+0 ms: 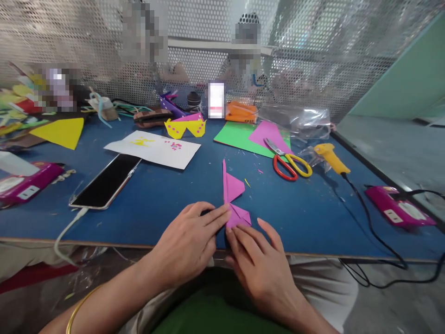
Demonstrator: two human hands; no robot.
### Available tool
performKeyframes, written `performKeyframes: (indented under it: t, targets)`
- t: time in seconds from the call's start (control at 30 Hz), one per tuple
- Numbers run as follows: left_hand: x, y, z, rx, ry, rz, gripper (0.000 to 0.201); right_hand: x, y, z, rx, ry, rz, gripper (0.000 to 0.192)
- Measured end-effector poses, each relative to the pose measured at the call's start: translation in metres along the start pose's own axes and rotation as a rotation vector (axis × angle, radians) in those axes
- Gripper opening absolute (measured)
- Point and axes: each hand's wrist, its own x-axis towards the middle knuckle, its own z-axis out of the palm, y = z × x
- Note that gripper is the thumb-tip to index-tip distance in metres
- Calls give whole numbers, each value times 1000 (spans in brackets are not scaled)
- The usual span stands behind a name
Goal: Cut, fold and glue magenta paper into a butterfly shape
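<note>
A folded piece of pink paper [235,187] lies on the blue table near its front edge, with a narrow folded strip up its left side and a notch on its right. My left hand [191,234] presses its closed-together fingertips on the paper's lower left edge. Bent over the bottom end, the fingers of my right hand [259,257] grip the paper there, its index finger or thumb raised to the side. Both hands hide the lowest part of the paper.
Red-and-yellow-handled scissors [287,160] rest on green and pink sheets [239,137]. To their right lies a yellow glue gun [332,157] with a black cord. A phone [107,181], white paper [156,148] and yellow paper mask [185,128] lie left. Perforated metal [208,28] stands behind.
</note>
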Motion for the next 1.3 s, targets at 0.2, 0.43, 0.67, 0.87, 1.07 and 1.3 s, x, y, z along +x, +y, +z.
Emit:
performKeyframes:
  t: [0.2,0.43,0.67,0.87,1.07,1.3]
  targets:
    - [2,-1,0,2,5,-15,53,2,-5,0,-41,18,-52,34]
    - [-4,-7,-10,0,-123,124,55,-18,-5,2,-43,16,0,38]
    - [-3,-8,-5,34,-66,153,46,-24,-4,4,-103,75,51,37]
    - [-7,-6,-2,39,35,192,45,-33,-4,9,-30,70,110,42]
    - [-8,-9,-5,34,-73,193,53,-31,-5,13,-23,83,150,42]
    - [-8,-10,-4,80,-119,228,51,-24,-7,7,-47,56,149,38]
